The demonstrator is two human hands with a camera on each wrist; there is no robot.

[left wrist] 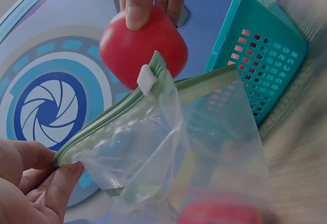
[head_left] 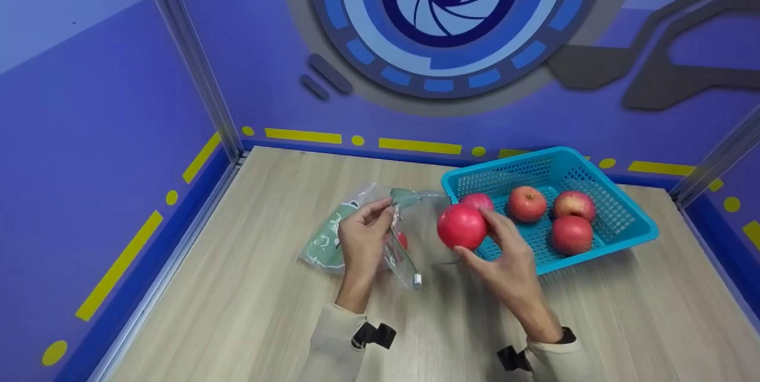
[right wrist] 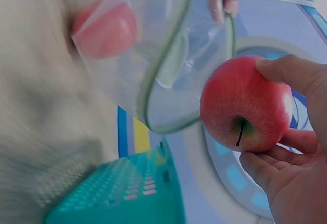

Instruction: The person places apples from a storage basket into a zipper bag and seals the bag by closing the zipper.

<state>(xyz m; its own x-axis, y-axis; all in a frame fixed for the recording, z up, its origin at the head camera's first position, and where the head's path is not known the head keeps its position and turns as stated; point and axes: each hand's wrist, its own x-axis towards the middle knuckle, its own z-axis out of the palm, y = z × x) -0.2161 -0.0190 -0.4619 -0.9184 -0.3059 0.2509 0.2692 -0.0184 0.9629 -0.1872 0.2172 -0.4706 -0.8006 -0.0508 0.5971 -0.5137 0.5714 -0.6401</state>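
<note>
My left hand (head_left: 363,236) pinches the green zip edge of a clear plastic zip bag (head_left: 326,242) between thumb and fingers. Its mouth gapes, and a white slider (left wrist: 147,80) sits on the zip in the left wrist view. Inside the bag, low down, lies one red apple (right wrist: 104,28). My right hand (head_left: 504,251) grips another red apple (head_left: 462,226), its stem showing in the right wrist view. That apple is held beside the bag's mouth, near the left end of the basket.
A turquoise plastic basket (head_left: 617,251) with perforated walls stands on the right of the wooden table (head_left: 237,311). Several apples (head_left: 526,204) lie in it. Blue printed panels (head_left: 249,61) rise behind and at the sides of the table.
</note>
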